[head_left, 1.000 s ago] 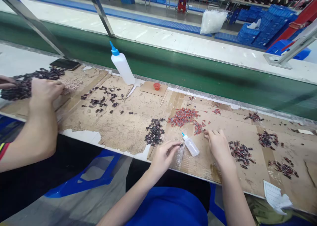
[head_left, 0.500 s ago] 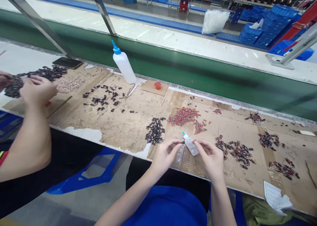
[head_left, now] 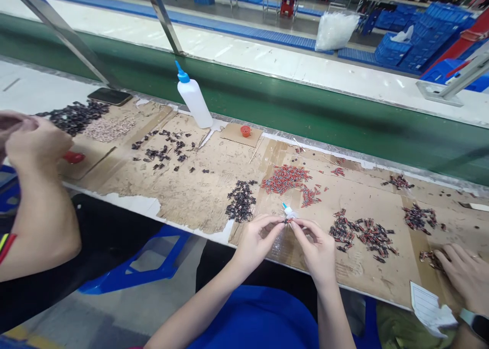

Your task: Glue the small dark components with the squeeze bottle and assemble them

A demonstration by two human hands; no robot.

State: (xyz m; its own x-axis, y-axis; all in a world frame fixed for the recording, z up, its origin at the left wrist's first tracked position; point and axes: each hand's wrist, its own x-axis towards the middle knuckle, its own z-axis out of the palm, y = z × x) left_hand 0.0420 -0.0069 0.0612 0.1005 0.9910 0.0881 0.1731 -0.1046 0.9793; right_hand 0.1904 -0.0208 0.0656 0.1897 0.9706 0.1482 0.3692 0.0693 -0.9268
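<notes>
My left hand [head_left: 256, 238] and my right hand [head_left: 315, 246] meet fingertip to fingertip just above the cardboard-covered bench [head_left: 191, 196]. Both pinch a tiny dark and red part [head_left: 287, 220] between them. A small clear dropper bottle [head_left: 288, 211] lies just behind my fingers, mostly hidden. A heap of small black parts [head_left: 240, 201] sits left of my left hand. A pile of red parts [head_left: 286, 179] lies beyond my hands. Joined black-and-red pieces [head_left: 362, 233] are scattered to the right of my right hand.
A white squeeze bottle with a blue nozzle [head_left: 194, 101] stands at the back, a small red cap [head_left: 245, 131] beside it. A co-worker's hands [head_left: 30, 142] work at the left near a phone [head_left: 110, 96]. Another person's hand [head_left: 464, 272] rests at the right. A green conveyor belt [head_left: 305, 109] runs behind.
My right hand came back from the red pile to meet my left hand at the small part. Another person's hand has appeared at the right edge. The co-worker's hands pulled back from the dark pile.
</notes>
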